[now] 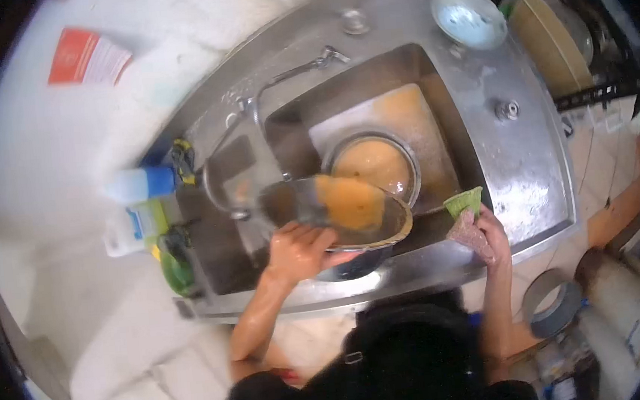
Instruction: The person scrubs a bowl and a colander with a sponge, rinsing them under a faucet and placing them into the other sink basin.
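Note:
My left hand is wrapped round the near rim of an oval metal pan, which is tilted over the sink. A blurred patch of orange shows on the pan's inner side. Off to the right, above the sink's near edge, my right hand grips a scouring pad, its top green and its lower part pinkish and crumpled. Behind the pan, a round metal bowl holds cloudy orange liquid. Beneath that bowl lies a white board with orange stains.
A tap reaches over the sink from the back left. Bottles and a green item stand at the left edge. On the right drainboard sits a bowl of bluish liquid. A grey ring is at lower right.

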Demonstrator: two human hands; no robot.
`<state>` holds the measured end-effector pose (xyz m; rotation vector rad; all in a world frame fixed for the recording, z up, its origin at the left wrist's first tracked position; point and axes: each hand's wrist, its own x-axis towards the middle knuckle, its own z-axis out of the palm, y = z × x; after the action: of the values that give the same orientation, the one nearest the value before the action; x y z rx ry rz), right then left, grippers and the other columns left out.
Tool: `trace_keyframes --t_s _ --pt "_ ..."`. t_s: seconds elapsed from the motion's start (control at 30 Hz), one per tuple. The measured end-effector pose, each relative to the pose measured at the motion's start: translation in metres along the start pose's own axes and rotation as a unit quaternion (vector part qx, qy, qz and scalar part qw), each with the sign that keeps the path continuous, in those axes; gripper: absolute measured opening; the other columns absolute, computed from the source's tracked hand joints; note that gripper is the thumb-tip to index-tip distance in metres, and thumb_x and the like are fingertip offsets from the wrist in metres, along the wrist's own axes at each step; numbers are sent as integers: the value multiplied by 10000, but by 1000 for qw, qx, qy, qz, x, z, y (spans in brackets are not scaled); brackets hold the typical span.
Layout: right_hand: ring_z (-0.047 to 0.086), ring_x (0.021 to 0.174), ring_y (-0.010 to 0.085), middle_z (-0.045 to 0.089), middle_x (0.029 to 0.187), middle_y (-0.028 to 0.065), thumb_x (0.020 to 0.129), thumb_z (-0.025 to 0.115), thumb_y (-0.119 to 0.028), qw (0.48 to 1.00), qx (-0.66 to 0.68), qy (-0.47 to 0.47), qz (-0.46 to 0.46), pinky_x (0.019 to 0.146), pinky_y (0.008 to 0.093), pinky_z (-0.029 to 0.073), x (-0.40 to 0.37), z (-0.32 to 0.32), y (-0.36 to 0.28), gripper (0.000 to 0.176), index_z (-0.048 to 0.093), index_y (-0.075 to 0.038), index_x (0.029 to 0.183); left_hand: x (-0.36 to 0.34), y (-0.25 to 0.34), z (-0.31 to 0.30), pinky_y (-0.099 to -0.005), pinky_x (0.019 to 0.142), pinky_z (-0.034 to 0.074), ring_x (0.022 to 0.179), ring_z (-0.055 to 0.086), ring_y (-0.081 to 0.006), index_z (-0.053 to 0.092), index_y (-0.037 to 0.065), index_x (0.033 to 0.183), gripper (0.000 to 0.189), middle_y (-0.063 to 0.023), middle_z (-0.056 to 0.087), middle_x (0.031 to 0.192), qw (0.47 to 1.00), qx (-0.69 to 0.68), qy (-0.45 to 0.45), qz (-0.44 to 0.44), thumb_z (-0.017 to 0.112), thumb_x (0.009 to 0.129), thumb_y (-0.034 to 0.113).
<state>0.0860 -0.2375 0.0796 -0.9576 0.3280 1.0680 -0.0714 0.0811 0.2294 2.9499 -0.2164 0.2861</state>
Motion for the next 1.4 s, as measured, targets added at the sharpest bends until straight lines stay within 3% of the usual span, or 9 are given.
trace_keyframes --t_s 0.87,0.9,0.97,1.0,1.03,1.07,1.2,1.3,1.4 --pt "628 953 234 603 1092 131 754 486 62 997 69 34 14 821 337 549 -5 -59 3 466 510 7 1216 38 7 -62 -346 488 434 499 561 -237 591 116 612 392 -37 573 546 971 66 -102 -204 850 584 408" --pt "627 955 221 609 1095 118 794 526 14 990 137 -23 37 819 325 546 -9 -53 -2 399 530 -10 1191 36 9 -59 -362 501 429 518 552 -249 591 116 602 396 -41 571 557 977 117 -59 -171 844 576 419" --pt "631 965 228 607 1133 131 863 523 -60 995 66 34 73 836 351 539 -10 -48 -3 378 494 -30 1239 25 7 -47 -388 487 389 516 523 -273 595 110 637 419 -79 549 551 969 146 -55 -191 837 567 444" --pt "631 998 244 601 1162 138 883 517 -80 947 261 -179 63 852 360 538 -13 -41 -11 402 458 -23 1277 20 4 -39 -406 496 382 522 518 -288 586 102 651 429 -92 544 549 962 164 -64 -208 837 575 442" --pt "622 1017 329 586 1155 194 901 503 -48 975 202 -86 33 897 468 531 -3 -49 1 353 446 12 1244 25 10 -29 -421 501 385 519 517 -302 583 97 655 425 -105 552 557 960 30 -34 -275 830 592 436" --pt "616 1037 305 596 1149 181 930 536 -131 996 83 1 40 912 431 527 -5 -37 -12 329 494 8 1225 19 8 -14 -418 499 389 513 519 -307 592 94 664 405 -109 560 558 961 30 -32 -274 824 612 422" --pt "609 1054 240 607 1144 135 945 563 -265 992 122 -19 -9 878 332 527 1 -43 -6 392 516 -17 1245 49 18 37 -363 532 443 515 536 -243 590 0 740 379 -155 592 583 963 39 -16 -268 786 734 324" --pt "619 1031 229 620 1110 120 925 597 -255 995 84 -12 -47 840 302 526 1 -32 -12 408 510 -22 1248 71 6 77 -417 506 426 515 561 -305 627 65 736 394 -130 575 546 919 -63 -18 -388 724 739 447" --pt "631 998 226 631 1076 121 884 642 -182 996 39 -54 -66 820 298 529 0 -47 -35 444 474 -22 1263 64 6 107 -418 525 443 527 558 -282 642 68 742 340 -140 591 580 919 -63 38 -388 692 779 402"
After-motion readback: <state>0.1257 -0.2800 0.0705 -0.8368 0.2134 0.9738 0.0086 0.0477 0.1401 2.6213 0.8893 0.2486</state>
